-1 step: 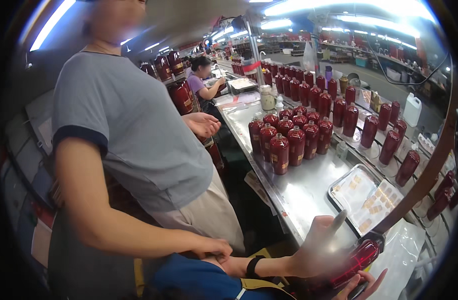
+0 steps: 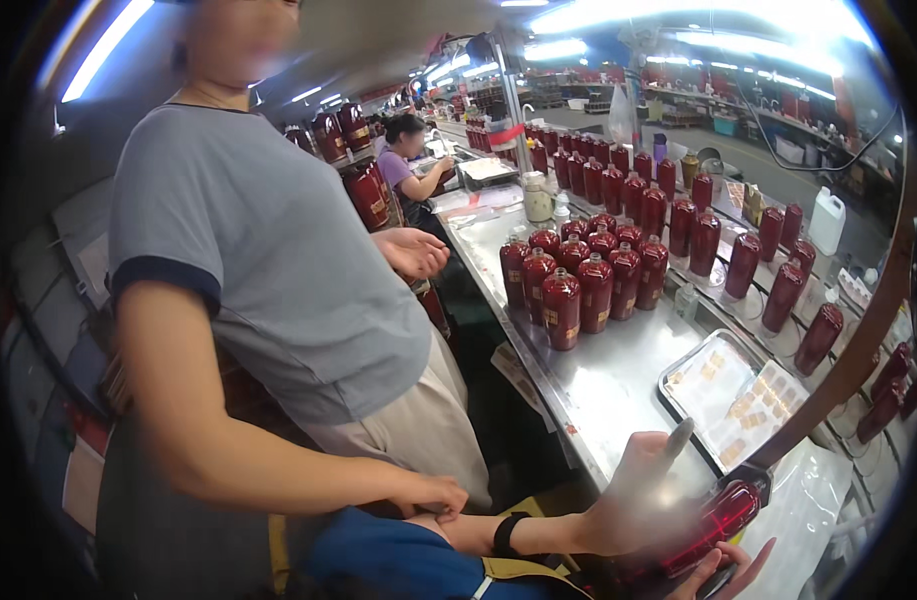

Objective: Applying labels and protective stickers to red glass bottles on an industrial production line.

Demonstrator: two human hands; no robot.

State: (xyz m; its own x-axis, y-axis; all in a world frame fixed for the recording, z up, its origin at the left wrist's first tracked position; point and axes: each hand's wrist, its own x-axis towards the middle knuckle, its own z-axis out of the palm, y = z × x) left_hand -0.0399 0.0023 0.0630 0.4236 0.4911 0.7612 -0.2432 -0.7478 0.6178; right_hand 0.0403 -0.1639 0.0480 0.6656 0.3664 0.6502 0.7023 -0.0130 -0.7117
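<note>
A glossy dark red bottle [image 2: 723, 520] lies tilted near the lower right, with bright red light lines across it. Below it, my right hand [image 2: 733, 572] has its fingers against the bottle's underside, partly cut off by the picture's edge. Over the bottle's left part is my left hand [image 2: 628, 495], its thumb raised and grey at the tip. A blurry smear covers its other fingers, so their grip is hidden. A dark band [image 2: 506, 535] circles my left wrist. Another person's hand [image 2: 433, 497] touches my left forearm.
A tray [image 2: 668, 385] with sheets of small gold labels lies beyond my hands. Several red bottles [image 2: 595, 290] stand grouped on the metal table [image 2: 588, 385], with more in rows behind. A brown bar [image 2: 843, 375] slants at right. A person in grey [image 2: 268, 270] stands close at left.
The standing person's body and free hand appear very slightly further right. My hands and the bottle have not visibly moved.
</note>
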